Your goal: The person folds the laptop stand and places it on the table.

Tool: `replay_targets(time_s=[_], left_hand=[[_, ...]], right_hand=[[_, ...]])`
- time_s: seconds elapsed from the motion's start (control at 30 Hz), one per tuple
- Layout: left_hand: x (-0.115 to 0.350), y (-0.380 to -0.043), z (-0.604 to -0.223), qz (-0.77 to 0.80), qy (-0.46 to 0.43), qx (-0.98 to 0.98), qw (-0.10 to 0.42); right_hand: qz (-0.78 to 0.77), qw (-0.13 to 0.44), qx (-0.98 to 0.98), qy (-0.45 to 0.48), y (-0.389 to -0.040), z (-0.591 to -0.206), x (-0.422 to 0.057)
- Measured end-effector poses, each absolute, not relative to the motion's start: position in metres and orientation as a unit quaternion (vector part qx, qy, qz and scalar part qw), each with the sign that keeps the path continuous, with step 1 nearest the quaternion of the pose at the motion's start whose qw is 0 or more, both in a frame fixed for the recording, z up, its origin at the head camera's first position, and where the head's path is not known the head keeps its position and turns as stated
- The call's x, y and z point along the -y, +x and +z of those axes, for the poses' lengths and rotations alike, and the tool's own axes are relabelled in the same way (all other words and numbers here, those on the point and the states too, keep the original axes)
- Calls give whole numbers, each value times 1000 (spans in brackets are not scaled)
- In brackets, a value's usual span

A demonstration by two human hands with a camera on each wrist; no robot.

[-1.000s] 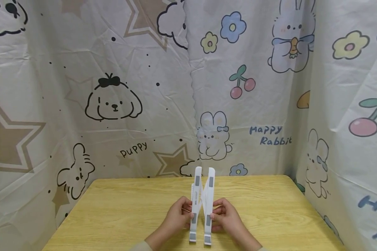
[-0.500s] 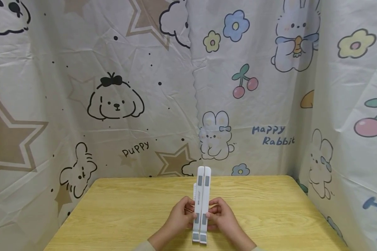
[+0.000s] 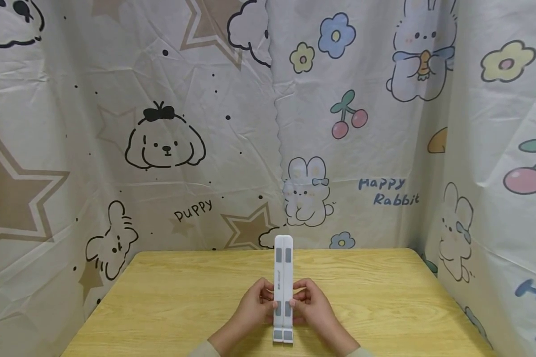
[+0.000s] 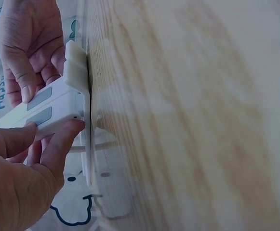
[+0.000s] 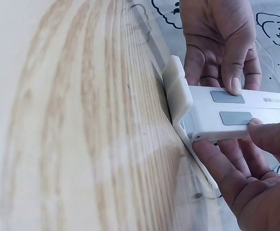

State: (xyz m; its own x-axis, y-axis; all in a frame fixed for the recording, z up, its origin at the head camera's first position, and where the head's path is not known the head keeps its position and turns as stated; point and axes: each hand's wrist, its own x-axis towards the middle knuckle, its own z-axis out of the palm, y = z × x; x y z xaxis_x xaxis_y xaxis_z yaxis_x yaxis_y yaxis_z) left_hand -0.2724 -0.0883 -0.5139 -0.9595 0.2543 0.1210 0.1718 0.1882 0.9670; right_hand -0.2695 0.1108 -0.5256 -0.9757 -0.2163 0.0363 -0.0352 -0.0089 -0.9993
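Grasps stand (image 3: pixel 283 277) with left grip (image 3: pixel 252 302) and right grip (image 3: pixel 314 302), between side edges of surface (image 3: pixel 183 297); reads "Puppy", "Happy Rabbit" on far curtain (image 3: pixel 245 163).

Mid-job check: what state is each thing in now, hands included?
White stand: folded narrow, its two long bars side by side.
Grey pads: in matching pairs, facing the head camera.
Left hand: gripping the left bar, thumb in front.
Right hand: gripping the right bar, thumb in front.
Patterned cloth: hanging behind the table, creased.
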Motion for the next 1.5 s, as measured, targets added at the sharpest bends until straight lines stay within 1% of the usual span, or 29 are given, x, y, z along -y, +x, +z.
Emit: replay_targets(time_s=[0.27,0.5,0.57,0.7,0.83,0.97,1.07,1.13,1.23,1.37,1.5], left_hand=[[92,-272,-512,619,140,-772,35],[97,-274,-511,630,126,-761,87],[98,-274,-511,629,122,-762,94],[97,-271,-510,628,104,-763,111],[95,-262,-506,614,87,-774,126],[98,-249,-502,562,90,-815,109],[102,-236,-503,512,98,-847,102],[104,-228,-504,490,100,-859,108],[104,-220,-505,480,101,-863,116],[99,-216,-505,485,102,-863,103],[90,-215,-503,480,82,-868,94]], right_hand=[[-698,56,-709,-91,-269,-523,-107],[-689,60,-715,-102,-268,-523,-108],[-675,56,-727,-111,-268,-521,-111],[-630,74,-761,-133,-272,-513,-122],[-563,84,-804,-170,-282,-492,-140],[-500,50,-839,-208,-298,-462,-158],[-480,36,-845,-232,-309,-438,-170],[-471,28,-845,-251,-315,-423,-177],[-462,29,-842,-277,-323,-405,-183],[-452,39,-841,-296,-333,-390,-184],[-436,49,-843,-311,-343,-380,-177]])
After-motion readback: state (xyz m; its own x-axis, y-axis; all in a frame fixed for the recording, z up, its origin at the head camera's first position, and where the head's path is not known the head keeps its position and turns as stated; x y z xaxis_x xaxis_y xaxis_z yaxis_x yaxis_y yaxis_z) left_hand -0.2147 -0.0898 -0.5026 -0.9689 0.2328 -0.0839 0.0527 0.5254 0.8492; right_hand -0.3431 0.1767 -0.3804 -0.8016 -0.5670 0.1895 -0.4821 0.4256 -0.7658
